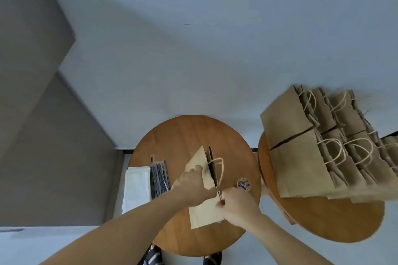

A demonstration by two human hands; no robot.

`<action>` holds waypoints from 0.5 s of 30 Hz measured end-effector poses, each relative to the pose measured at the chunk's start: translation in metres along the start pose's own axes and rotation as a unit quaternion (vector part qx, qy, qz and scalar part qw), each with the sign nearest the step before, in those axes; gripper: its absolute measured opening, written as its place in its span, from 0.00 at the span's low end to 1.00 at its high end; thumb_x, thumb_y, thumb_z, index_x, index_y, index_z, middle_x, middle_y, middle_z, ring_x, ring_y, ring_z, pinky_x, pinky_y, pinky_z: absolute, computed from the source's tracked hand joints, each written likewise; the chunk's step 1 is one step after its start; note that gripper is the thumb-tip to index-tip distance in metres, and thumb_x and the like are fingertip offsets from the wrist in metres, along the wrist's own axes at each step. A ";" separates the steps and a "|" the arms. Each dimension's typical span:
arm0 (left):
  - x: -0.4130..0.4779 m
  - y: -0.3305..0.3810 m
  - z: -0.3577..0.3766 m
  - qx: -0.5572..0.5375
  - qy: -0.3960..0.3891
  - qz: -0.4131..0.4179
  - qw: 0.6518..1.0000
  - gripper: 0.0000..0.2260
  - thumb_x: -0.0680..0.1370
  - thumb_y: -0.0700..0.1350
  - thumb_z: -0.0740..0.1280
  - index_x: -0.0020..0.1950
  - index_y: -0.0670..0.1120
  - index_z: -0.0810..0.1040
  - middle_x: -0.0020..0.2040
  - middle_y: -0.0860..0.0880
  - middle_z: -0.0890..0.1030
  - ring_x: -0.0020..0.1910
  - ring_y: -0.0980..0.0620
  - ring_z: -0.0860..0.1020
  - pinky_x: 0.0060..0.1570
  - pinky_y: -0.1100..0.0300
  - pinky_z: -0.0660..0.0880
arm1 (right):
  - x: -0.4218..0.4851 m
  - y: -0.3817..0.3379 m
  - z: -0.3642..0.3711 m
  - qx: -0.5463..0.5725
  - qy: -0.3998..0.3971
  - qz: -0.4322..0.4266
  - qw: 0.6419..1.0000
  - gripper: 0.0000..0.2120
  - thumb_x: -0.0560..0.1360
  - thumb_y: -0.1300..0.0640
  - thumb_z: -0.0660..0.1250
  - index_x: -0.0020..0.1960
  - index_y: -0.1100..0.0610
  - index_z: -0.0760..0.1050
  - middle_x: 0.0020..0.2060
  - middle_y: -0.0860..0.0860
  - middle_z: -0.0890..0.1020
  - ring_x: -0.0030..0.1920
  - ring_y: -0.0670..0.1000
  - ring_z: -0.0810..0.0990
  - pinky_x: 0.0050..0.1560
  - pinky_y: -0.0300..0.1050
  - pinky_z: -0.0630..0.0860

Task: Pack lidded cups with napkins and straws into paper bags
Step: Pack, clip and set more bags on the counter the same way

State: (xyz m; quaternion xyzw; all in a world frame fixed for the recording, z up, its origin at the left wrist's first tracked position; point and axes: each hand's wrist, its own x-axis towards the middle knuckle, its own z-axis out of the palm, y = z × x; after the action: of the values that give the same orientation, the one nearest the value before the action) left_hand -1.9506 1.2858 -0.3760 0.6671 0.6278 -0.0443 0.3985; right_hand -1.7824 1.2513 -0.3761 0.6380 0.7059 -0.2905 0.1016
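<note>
As we are reaching both forearms over the round table [183,131], our left hand [192,184] is gripping the paper bag [204,211] by its side while our right hand [238,205] is pinching its near rim. The bag is sitting mid-table, just right of the straws [159,176] and napkins [137,189].

Two round brown wooden tables show: the nearer table [183,133] and the right-hand table [323,221]. The nearer carries one brown paper bag with twisted handles [204,211], one stack of white paper napkins [136,187], one bundle of thin dark straws [159,176] too packed to number, and one small round tub of coloured bits [243,183]. There are two bare hands, the left hand [191,185] and the right hand [239,206]; the standing brown paper bags [301,168] on the right form two rows, too blurred to count.
</note>
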 end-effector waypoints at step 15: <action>-0.016 0.012 0.023 -0.037 0.113 -0.064 0.991 0.18 0.76 0.50 0.63 0.63 0.51 0.63 0.48 0.49 0.80 0.44 0.46 0.80 0.47 0.47 0.80 | 0.028 0.036 0.007 0.207 -0.014 -0.044 0.977 0.16 0.73 0.36 0.66 0.43 0.49 0.74 0.36 0.45 0.80 0.39 0.46 0.79 0.37 0.41 0.72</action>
State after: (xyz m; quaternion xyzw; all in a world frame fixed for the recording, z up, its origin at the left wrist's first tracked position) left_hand -1.9330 1.2605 -0.3770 0.6114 0.7111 0.0295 0.3460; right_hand -1.7541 1.2720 -0.4060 0.6095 0.6560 -0.4437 -0.0356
